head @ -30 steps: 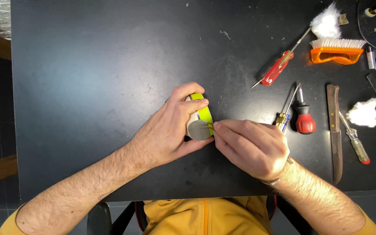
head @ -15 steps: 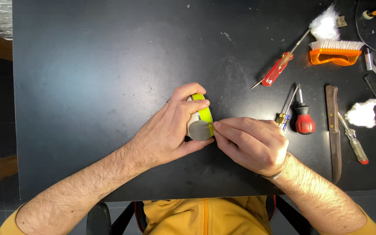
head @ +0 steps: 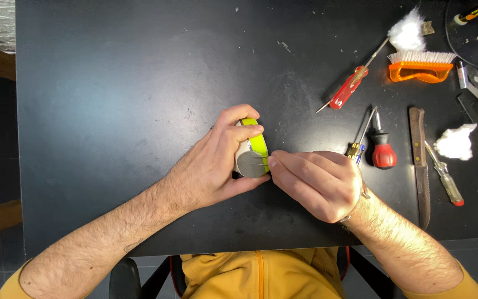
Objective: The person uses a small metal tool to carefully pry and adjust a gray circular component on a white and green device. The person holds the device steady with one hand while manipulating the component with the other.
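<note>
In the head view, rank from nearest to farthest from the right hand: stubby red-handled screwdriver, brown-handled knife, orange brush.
From the right hand:
1. Stubby red-handled screwdriver, just beyond its knuckles.
2. Brown-handled knife, farther right.
3. Orange brush, far upper right.

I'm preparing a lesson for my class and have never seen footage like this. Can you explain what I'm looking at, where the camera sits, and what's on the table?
A camera on a person's head looks down at a black table. The left hand grips a small round yellow-green and grey object; the right hand pinches something thin against its face. To the right lie a red-handled screwdriver, an orange brush, a stubby screwdriver, a knife and cotton tufts.
</note>
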